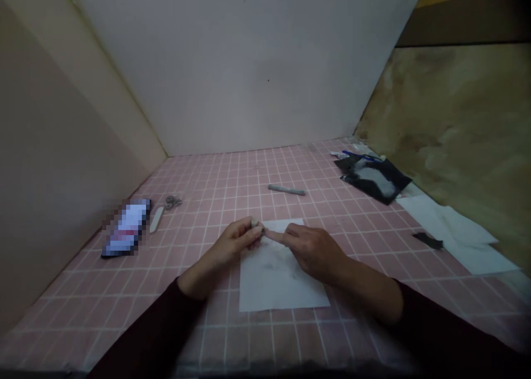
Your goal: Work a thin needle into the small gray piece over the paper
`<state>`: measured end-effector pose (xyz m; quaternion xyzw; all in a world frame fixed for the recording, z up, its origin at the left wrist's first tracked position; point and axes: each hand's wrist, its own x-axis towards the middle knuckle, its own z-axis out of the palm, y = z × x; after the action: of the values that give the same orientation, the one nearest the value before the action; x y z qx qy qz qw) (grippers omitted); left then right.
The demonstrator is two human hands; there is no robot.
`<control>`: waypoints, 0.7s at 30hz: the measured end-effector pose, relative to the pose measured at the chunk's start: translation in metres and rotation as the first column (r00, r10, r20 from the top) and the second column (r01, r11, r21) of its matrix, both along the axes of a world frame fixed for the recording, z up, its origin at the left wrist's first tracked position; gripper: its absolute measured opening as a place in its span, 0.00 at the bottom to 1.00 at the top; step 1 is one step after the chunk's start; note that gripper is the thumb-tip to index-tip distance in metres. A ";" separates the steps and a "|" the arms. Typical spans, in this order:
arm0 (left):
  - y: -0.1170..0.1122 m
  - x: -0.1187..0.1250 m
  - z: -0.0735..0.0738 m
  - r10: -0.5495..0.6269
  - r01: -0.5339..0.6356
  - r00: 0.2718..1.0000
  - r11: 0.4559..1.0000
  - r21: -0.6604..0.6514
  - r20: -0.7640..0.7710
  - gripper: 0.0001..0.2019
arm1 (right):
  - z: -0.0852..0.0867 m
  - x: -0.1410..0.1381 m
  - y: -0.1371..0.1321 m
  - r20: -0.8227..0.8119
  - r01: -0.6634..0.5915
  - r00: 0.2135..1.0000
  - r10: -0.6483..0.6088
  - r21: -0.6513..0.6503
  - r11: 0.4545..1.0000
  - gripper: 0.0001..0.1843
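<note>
My left hand (pixel 237 238) is closed, with thumb and fingers pinched on a small pale grey piece (pixel 254 222) whose kind I cannot make out. My right hand (pixel 313 249) reaches in from the right with its index finger stretched out and the other fingers curled. That fingertip meets the left thumb tip and the small piece. Beneath both hands lies a white sheet of paper (pixel 286 290), marked with grey smudges around its middle.
Beyond the paper lies a grey stick (pixel 286 190). At left are a blurred phone (pixel 128 229), a white nail-file-like strip (pixel 156 219) and small scissors (pixel 173 202). At right are a black sheet with white powder (pixel 375 180), white papers (pixel 452 229) and a dark strip (pixel 428 240).
</note>
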<state>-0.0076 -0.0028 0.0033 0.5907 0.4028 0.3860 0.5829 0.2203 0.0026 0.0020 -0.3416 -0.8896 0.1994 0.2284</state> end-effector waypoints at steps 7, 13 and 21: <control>-0.006 -0.001 0.009 0.004 0.010 0.999 0.967 0.254 -0.054 0.10 | 0.011 0.002 0.009 -0.291 -0.189 0.953 -0.084 -0.788 0.586 0.27; -0.004 -0.001 0.008 -0.029 0.028 1.000 0.977 0.212 0.003 0.12 | 0.007 0.003 0.007 -0.274 -0.147 0.962 0.003 -0.504 0.851 0.22; -0.002 -0.001 0.004 -0.016 0.018 1.000 0.988 0.153 -0.014 0.11 | 0.004 0.000 0.003 -0.216 -0.081 0.976 0.009 -0.331 0.940 0.22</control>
<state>-0.0085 -0.0047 0.0077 0.6394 0.3708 0.4072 0.5366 0.2199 0.0051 0.0059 -0.3320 -0.8205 0.3893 0.2549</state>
